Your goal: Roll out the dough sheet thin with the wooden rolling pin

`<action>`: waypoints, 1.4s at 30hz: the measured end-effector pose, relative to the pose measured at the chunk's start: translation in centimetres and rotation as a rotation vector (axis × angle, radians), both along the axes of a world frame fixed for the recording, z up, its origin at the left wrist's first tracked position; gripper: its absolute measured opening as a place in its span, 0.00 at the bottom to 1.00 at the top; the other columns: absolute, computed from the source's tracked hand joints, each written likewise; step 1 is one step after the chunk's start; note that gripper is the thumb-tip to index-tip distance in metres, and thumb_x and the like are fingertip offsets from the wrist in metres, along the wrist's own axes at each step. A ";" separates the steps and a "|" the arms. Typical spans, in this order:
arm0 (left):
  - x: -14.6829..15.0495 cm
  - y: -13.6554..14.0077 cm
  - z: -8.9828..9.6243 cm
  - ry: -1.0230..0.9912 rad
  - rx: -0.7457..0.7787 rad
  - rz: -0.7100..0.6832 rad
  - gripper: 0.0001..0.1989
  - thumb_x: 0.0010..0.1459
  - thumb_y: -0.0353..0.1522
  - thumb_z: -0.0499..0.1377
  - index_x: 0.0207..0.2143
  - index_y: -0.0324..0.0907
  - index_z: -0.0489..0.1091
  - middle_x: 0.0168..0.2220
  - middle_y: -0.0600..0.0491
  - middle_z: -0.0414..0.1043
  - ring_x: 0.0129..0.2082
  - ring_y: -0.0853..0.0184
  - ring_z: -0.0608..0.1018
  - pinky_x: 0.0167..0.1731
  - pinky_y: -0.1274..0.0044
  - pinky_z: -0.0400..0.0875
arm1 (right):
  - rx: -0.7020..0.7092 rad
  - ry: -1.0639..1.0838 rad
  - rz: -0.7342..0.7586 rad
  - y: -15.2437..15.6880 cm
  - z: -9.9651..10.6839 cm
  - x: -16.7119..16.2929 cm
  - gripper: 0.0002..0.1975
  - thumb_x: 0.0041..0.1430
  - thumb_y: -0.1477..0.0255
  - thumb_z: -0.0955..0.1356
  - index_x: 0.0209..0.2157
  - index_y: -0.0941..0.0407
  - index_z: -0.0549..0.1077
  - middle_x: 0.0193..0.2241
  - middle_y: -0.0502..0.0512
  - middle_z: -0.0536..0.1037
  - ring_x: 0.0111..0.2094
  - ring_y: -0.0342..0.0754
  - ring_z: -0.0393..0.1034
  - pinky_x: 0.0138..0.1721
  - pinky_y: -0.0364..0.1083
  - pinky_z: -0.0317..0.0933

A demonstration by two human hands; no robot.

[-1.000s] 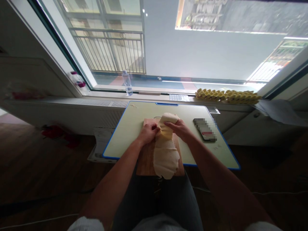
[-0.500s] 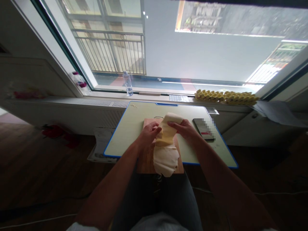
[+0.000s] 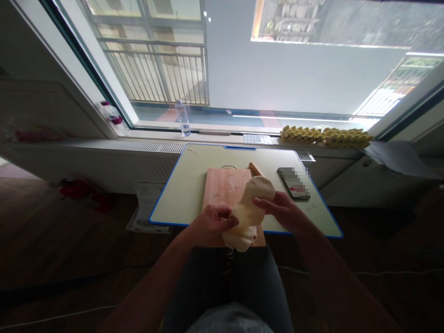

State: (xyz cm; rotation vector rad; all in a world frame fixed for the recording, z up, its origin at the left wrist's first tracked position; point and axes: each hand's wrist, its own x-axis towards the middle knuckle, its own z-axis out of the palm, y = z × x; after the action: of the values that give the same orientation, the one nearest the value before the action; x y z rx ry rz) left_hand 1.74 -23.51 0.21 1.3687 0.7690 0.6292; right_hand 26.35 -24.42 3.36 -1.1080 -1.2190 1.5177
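Note:
A thin, pale sheet of dough [image 3: 250,203] hangs between my two hands over the near part of a wooden cutting board [image 3: 218,185]. My left hand [image 3: 217,221] pinches its left edge between thumb and fingers. On the other side, my right hand [image 3: 279,207] grips the right edge, thumb on top and fingers behind. The sheet's lower end lies folded on the board near its front edge. White flour [image 3: 231,185] dusts the board's bare upper part. Behind the dough, a wooden rolling pin [image 3: 255,169] lies on the table, its near end hidden.
The pale table [image 3: 180,194] has a blue rim. A phone-like flat object [image 3: 294,184], partly pixelated, lies at its right. On the windowsill stand a clear bottle [image 3: 182,119], a bottle with a pink label [image 3: 111,114] and yellow egg trays [image 3: 324,136]. A radiator grille [image 3: 149,147] runs below the window.
Both hands have drawn the dough sheet toward me, with the right hand also shifting right. The board's floury upper part and the rolling pin have come into view.

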 end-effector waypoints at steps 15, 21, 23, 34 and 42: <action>2.3 6.0 -3.1 0.325 0.323 0.543 0.21 0.58 0.34 0.68 0.54 0.44 0.76 0.44 0.47 0.84 0.44 0.58 0.83 0.48 0.68 0.77 | 0.172 -0.612 -0.150 10.1 -4.8 -2.5 0.12 0.54 0.60 0.73 0.30 0.55 0.76 0.27 0.52 0.76 0.28 0.49 0.70 0.27 0.45 0.62; 2.6 5.4 -3.6 0.597 0.602 0.578 0.22 0.55 0.31 0.70 0.53 0.49 0.78 0.43 0.49 0.84 0.48 0.53 0.80 0.55 0.60 0.70 | 0.261 -1.114 -0.178 9.4 -4.1 -2.9 0.14 0.63 0.64 0.69 0.46 0.56 0.81 0.37 0.58 0.84 0.39 0.53 0.77 0.38 0.46 0.65; 2.5 5.1 -3.5 0.635 0.643 0.545 0.19 0.55 0.31 0.70 0.50 0.49 0.79 0.45 0.49 0.84 0.50 0.52 0.79 0.55 0.59 0.70 | 0.267 -1.191 -0.175 9.0 -4.0 -2.8 0.17 0.65 0.65 0.69 0.52 0.56 0.80 0.41 0.60 0.85 0.43 0.56 0.78 0.43 0.47 0.66; 1.9 4.1 -3.3 0.632 0.878 0.291 0.12 0.63 0.38 0.66 0.48 0.50 0.84 0.56 0.51 0.81 0.61 0.51 0.73 0.65 0.56 0.62 | 0.382 -1.050 -0.234 8.8 -4.8 -3.2 0.19 0.68 0.68 0.67 0.58 0.52 0.80 0.45 0.56 0.86 0.46 0.53 0.79 0.50 0.47 0.68; 1.6 3.9 -3.5 0.575 0.862 0.289 0.10 0.66 0.37 0.63 0.45 0.49 0.84 0.55 0.51 0.82 0.59 0.54 0.76 0.64 0.58 0.65 | 0.301 -1.057 -0.234 8.0 -4.5 -2.9 0.20 0.69 0.71 0.66 0.60 0.54 0.78 0.47 0.57 0.85 0.48 0.53 0.79 0.51 0.46 0.67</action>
State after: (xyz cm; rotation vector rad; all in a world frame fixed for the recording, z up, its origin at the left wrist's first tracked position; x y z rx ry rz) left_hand 3.37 -19.64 -3.25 2.3098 1.2450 0.8553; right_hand 23.42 -16.44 -1.13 -1.8327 -1.8212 0.4745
